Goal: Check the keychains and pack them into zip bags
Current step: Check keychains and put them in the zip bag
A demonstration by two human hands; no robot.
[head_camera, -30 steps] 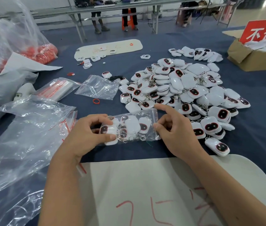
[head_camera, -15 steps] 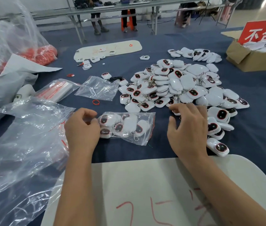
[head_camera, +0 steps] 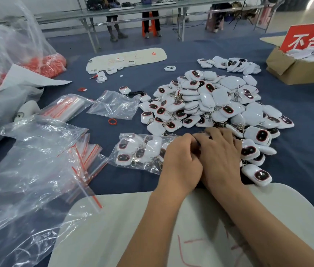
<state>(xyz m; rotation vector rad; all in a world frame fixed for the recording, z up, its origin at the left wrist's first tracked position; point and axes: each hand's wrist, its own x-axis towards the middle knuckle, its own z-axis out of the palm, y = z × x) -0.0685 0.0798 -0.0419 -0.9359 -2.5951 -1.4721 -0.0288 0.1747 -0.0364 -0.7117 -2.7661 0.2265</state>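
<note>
A clear zip bag [head_camera: 138,151] filled with several white keychains lies on the blue cloth in front of me. My left hand [head_camera: 181,160] is curled over the bag's right end, fingers closed on the plastic. My right hand [head_camera: 221,151] presses right against it, palm down, its fingers bent over the near edge of the big keychain pile [head_camera: 210,101]. Whatever is under the right palm is hidden. Loose keychains [head_camera: 257,175] lie just right of that hand.
Empty zip bags [head_camera: 86,151] and large crumpled plastic [head_camera: 27,180] spread on the left, with another clear bag [head_camera: 113,106] and a red ring [head_camera: 112,121] beyond. A white board [head_camera: 98,228] lies under my forearms. A cardboard box [head_camera: 294,70] stands far right.
My left hand moved from the bag's left end to its right end. My right hand drew back from the pile to meet it. The view has shifted to the right.
</note>
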